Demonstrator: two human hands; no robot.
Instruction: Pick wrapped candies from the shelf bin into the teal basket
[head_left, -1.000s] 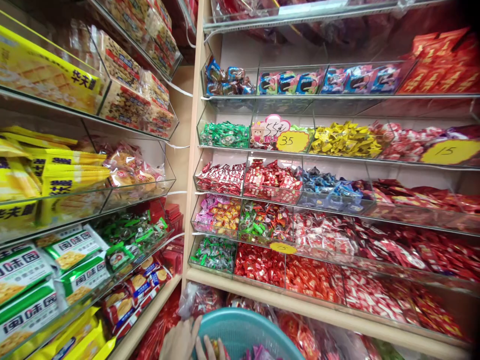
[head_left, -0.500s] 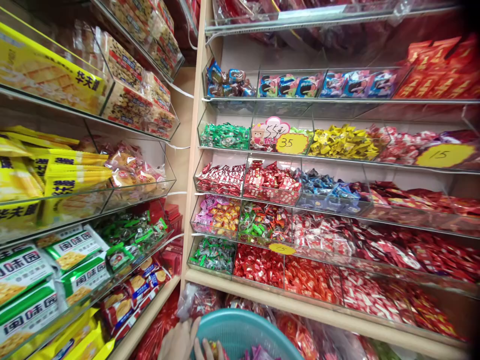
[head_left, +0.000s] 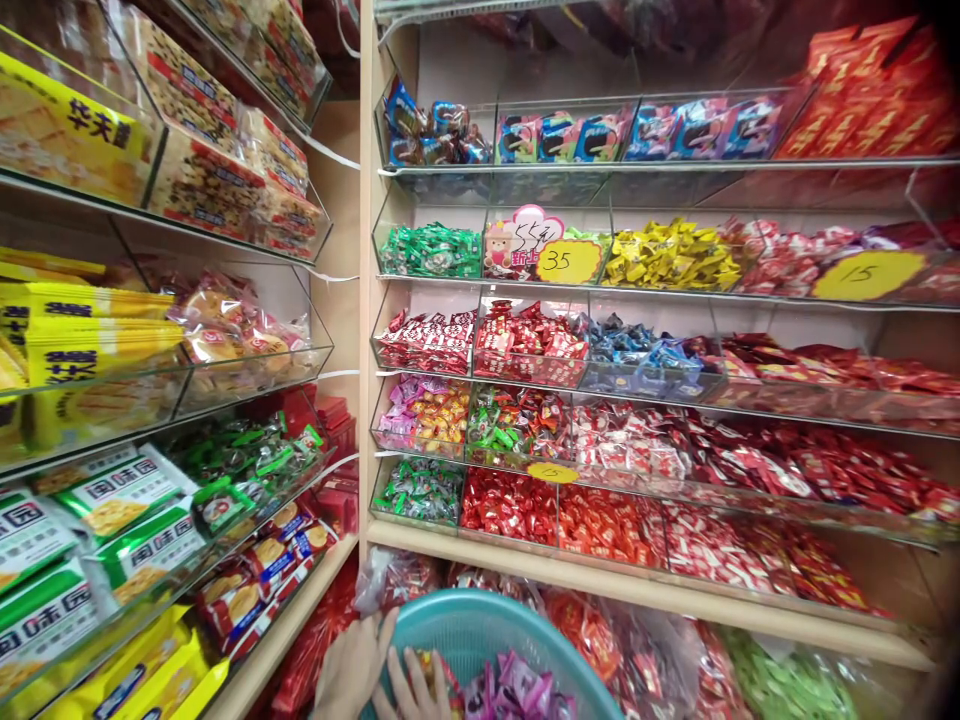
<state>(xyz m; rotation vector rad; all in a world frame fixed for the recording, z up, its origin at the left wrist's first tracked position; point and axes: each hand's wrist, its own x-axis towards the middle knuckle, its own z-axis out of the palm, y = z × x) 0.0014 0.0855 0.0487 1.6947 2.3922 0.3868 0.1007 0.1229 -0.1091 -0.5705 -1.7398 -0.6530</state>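
A teal plastic basket [head_left: 508, 606] sits at the bottom of the view, with purple-wrapped candies [head_left: 517, 688] inside. My left hand [head_left: 351, 662] grips the basket at its left rim, thumb side toward the inside. Inside the basket, close to the left hand, is my right hand [head_left: 417, 688], its fingers stretched and apart. A small colourful wrapped piece [head_left: 442, 672] shows partly behind the right fingers; whether they touch it is hard to see. The lower parts of both hands are cut off by the frame.
Ahead, tiered clear bins hold red candies [head_left: 510, 505], yellow candies [head_left: 671, 255] and green candies [head_left: 429, 250]. Left shelves carry green-white biscuit packs [head_left: 124, 490] and yellow wafer packs [head_left: 97, 330]. A wooden ledge [head_left: 615, 585] runs above bagged goods [head_left: 581, 630].
The view has tilted down and turned slightly right, so more of the basket and the purple candies shows. My left hand stays at the rim and my right hand inside the basket.
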